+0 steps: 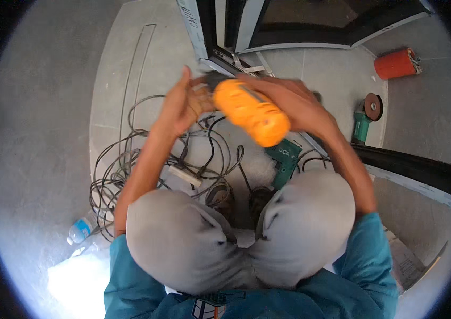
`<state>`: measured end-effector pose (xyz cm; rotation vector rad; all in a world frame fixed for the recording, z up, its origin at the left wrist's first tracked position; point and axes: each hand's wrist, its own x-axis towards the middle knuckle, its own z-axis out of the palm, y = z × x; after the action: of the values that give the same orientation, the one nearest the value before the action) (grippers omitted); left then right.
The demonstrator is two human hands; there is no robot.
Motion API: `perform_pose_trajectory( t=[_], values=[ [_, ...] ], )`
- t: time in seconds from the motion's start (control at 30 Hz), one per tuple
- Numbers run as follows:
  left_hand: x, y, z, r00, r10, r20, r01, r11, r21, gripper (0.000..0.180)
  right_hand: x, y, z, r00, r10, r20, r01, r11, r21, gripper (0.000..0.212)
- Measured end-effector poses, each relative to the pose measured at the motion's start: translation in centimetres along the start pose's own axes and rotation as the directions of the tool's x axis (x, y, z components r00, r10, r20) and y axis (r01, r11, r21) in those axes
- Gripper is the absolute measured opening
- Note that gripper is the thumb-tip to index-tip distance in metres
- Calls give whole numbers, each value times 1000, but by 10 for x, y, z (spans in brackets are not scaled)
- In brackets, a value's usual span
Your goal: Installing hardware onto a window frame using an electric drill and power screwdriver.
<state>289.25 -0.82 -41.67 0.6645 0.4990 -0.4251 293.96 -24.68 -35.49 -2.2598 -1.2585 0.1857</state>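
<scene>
My right hand (284,98) is closed around an orange cordless drill (249,111), slightly blurred by motion. The drill's rounded orange end points down and right, while its black front end (213,81) faces my left hand (187,103). That hand is beside the black front, thumb raised and apart from the fingers; whether the fingertips touch it I cannot tell. Below the drill, a green power tool (284,159) lies on the floor near my right knee. Tangled black cables (124,165) and a pale power strip (185,175) lie below my left hand.
A dark-framed door or window frame (300,48) stands ahead and to the right. Near the right wall are a green angle grinder (362,125) and a red cylindrical container (395,65). A plastic bottle (80,229) lies at the lower left. Cardboard (406,263) sits at lower right.
</scene>
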Motion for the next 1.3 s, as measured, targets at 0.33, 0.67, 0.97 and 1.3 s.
perform_pose_trajectory(
  t=[0.33,0.67,0.97,1.3],
  values=[
    [32,-200,-11,948,-153,-279,251,899,359,40,-115,124,38,365,930,-42,-919,353,-173,96],
    [69,-256,1,778,420,-468,-8,751,660,67,-133,185,93,318,893,-319,-943,265,-199,100],
    [1,-113,22,910,276,-309,-182,937,299,37,-103,20,17,453,867,205,-777,271,568,62],
    [-40,46,124,541,745,390,-760,235,606,47,-16,-15,-11,976,214,40,-50,41,998,79]
  ],
)
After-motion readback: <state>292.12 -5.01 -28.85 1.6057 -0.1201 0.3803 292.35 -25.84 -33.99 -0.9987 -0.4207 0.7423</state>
